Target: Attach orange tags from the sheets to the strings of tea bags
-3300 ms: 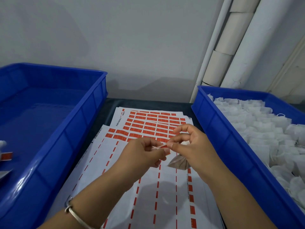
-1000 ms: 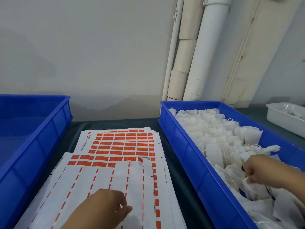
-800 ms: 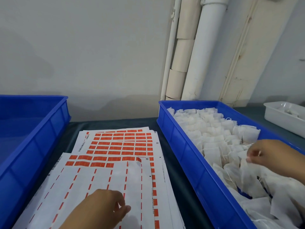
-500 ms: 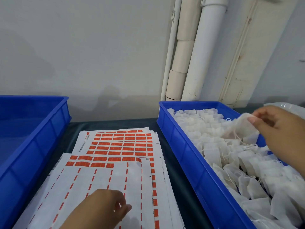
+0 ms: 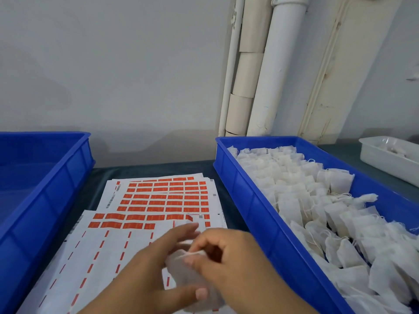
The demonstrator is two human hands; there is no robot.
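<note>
White filter-paper tea bag (image 5: 181,271) sat between the two hands, low in the head view, above the near sheet of orange tags. The right hand (image 5: 229,261) had its grip closed on the bag's upper edge, fingertips (image 5: 189,260) curled down onto the paper. The left hand (image 5: 145,275) lay against the bag from the left, fingers reaching forward and the thumb crossing below it; whether that grip really held the bag I could not tell, since the picture was blurred there.

Two white backing sheets lay on the dark bench (image 5: 158,169) between the trays. The near sheet (image 5: 99,252) was mostly stripped, with orange tags left only along its far edge and thin orange dashes down its columns. The far sheet (image 5: 165,196) carried full rows of orange rectangular tags.

To the right stood a blue plastic tray (image 5: 256,211) heaped with more white tea bags and their strings (image 5: 301,193). Another blue plastic tray (image 5: 52,189) stood at the left. A small white plastic tray (image 5: 383,164) sat at the far right.
</note>
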